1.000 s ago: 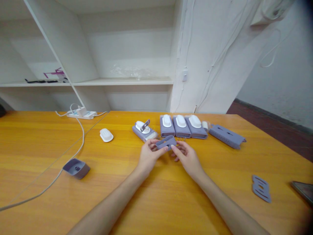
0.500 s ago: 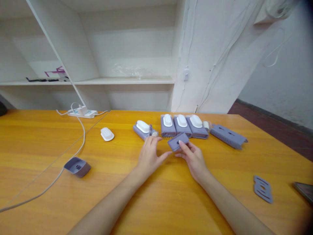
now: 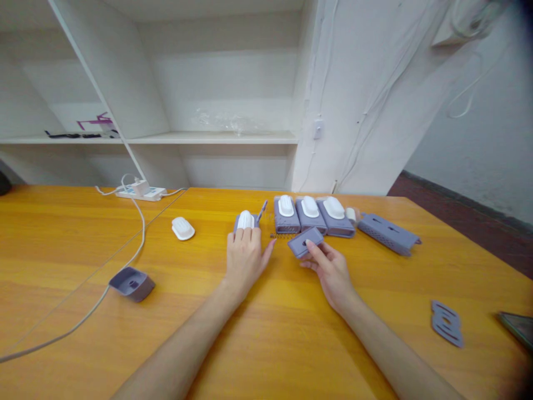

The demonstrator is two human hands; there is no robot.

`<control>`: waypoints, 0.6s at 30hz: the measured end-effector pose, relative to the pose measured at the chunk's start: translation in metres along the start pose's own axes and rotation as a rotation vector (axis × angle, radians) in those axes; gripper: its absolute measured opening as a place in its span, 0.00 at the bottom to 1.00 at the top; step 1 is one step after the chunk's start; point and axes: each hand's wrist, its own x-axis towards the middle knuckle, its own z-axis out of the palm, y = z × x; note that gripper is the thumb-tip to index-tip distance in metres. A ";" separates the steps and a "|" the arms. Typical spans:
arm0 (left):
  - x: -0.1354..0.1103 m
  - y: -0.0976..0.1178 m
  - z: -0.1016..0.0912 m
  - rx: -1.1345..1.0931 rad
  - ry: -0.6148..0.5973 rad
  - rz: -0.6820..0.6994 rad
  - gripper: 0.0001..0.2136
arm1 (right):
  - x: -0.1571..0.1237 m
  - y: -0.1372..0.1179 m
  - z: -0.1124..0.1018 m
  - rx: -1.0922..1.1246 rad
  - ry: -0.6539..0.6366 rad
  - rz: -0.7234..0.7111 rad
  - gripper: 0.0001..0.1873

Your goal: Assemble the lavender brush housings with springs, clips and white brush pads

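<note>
My left hand (image 3: 244, 255) is closed around a lavender unit with a white ribbed cap (image 3: 245, 219) on the orange table (image 3: 266, 328); the unit points straight away from me. My right hand (image 3: 328, 268) pinches a small lavender cover piece (image 3: 307, 241) just right of it, with the thumb on top. Beyond both hands stands a row of three lavender units with white caps (image 3: 310, 215).
A loose white cap (image 3: 182, 228) and a lavender tray piece (image 3: 132, 284) lie to the left, near a white cable (image 3: 125, 261) running to a power strip (image 3: 139, 193). A long slotted lavender part (image 3: 388, 233) and flat lavender pieces (image 3: 446, 322) lie to the right. White shelves stand behind.
Both hands held the small lavender piece a second ago. My left hand let go, reached to the capped unit and turned it from slanted to straight. My right hand kept the cover piece.
</note>
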 end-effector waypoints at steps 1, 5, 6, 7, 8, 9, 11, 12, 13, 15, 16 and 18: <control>0.000 -0.001 -0.002 0.045 -0.003 -0.047 0.17 | 0.000 0.000 0.000 0.009 0.011 -0.001 0.15; -0.001 -0.007 -0.002 0.136 0.001 -0.186 0.23 | 0.001 0.001 -0.002 0.063 0.086 -0.019 0.13; -0.001 -0.009 -0.001 0.144 0.009 -0.208 0.25 | 0.002 0.001 -0.003 0.066 0.107 -0.029 0.13; 0.000 -0.011 0.001 0.147 0.011 -0.225 0.27 | 0.002 0.001 -0.003 0.060 0.128 -0.041 0.13; 0.000 -0.013 0.002 0.144 0.000 -0.239 0.29 | 0.003 0.001 -0.003 0.048 0.149 -0.056 0.13; 0.001 -0.015 0.003 0.136 -0.026 -0.250 0.30 | 0.003 0.002 -0.004 0.030 0.170 -0.073 0.13; 0.002 -0.021 0.004 0.119 -0.108 -0.255 0.31 | 0.004 0.001 -0.004 0.000 0.226 -0.108 0.14; 0.002 -0.025 0.003 0.120 -0.148 -0.248 0.30 | 0.004 0.001 -0.004 -0.005 0.258 -0.120 0.14; 0.003 -0.028 0.001 0.135 -0.176 -0.234 0.29 | 0.004 0.000 -0.005 -0.004 0.287 -0.127 0.15; 0.002 -0.035 -0.002 0.191 -0.188 -0.216 0.28 | 0.005 0.000 -0.006 0.010 0.324 -0.124 0.16; 0.002 -0.038 -0.004 0.211 -0.177 -0.212 0.27 | 0.005 0.000 -0.006 0.017 0.331 -0.118 0.16; 0.002 -0.041 -0.006 0.209 -0.136 -0.202 0.26 | 0.005 0.000 -0.008 0.023 0.328 -0.104 0.17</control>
